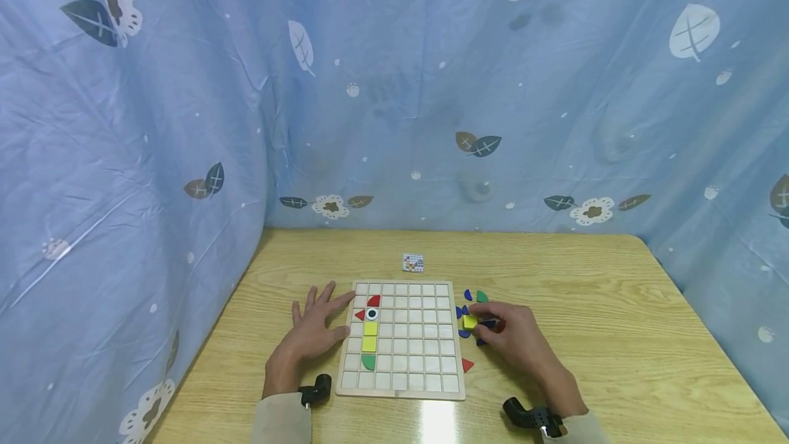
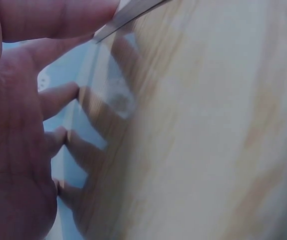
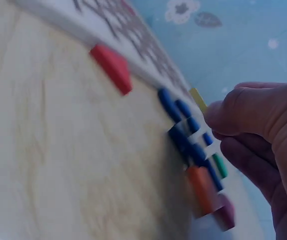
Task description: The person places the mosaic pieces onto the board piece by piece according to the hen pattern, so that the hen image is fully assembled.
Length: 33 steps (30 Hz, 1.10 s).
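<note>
A wooden grid board [image 1: 401, 382] lies on the table, with one column of pieces near its left side: red pieces, an eye disc [image 1: 372, 314], two yellow squares [image 1: 369, 343] and a green quarter-round [image 1: 368, 362]. My right hand [image 1: 518, 334] pinches a yellow square tile [image 1: 470, 322] between thumb and fingers, over loose pieces at the board's right edge. In the right wrist view the yellow tile [image 3: 198, 99] sticks out from the fingertips. Spread out, my left hand [image 1: 314, 331] rests at the board's left edge, its thumb and index finger touching the frame.
Loose blue pieces [image 3: 183, 145], an orange one [image 3: 200, 191] and a green one [image 1: 483, 296] lie right of the board. A red triangle [image 1: 467, 365] sits nearer me. Behind the board lies a small pattern card [image 1: 413, 263]. A blue curtain [image 1: 394, 122] hangs around the table.
</note>
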### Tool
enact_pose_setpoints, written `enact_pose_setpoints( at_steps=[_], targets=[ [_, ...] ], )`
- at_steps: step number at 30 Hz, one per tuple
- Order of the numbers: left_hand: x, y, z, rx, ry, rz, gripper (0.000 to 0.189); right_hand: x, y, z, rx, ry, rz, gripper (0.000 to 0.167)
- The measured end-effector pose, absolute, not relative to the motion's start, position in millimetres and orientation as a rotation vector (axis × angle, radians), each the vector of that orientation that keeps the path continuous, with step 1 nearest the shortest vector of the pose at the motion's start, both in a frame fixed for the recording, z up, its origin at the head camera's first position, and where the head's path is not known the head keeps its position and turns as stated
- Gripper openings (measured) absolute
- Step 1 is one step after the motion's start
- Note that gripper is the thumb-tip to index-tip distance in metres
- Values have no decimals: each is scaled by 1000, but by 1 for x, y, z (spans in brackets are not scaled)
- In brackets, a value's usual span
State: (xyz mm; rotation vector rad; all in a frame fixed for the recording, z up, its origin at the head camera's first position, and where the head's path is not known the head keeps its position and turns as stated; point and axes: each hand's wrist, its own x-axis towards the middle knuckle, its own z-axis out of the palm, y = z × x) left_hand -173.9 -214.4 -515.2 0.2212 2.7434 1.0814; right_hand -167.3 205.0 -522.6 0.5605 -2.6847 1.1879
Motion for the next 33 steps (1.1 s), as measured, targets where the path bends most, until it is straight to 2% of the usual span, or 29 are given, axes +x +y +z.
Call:
enact_pose_setpoints(
  at_steps=[12,22,33],
  targets=[
    [-174,-215,-515,219,2749,1075,69,-144,184,-510,730,-2555,1308,31],
    [-174,-214,-516,216,2759,1069,70,-136,146,-519,920,-2476,1363,28],
    [-174,-215,-516,213,2755,1070,70,-131,100,-526,954,-2568,1549,25]
  ],
)
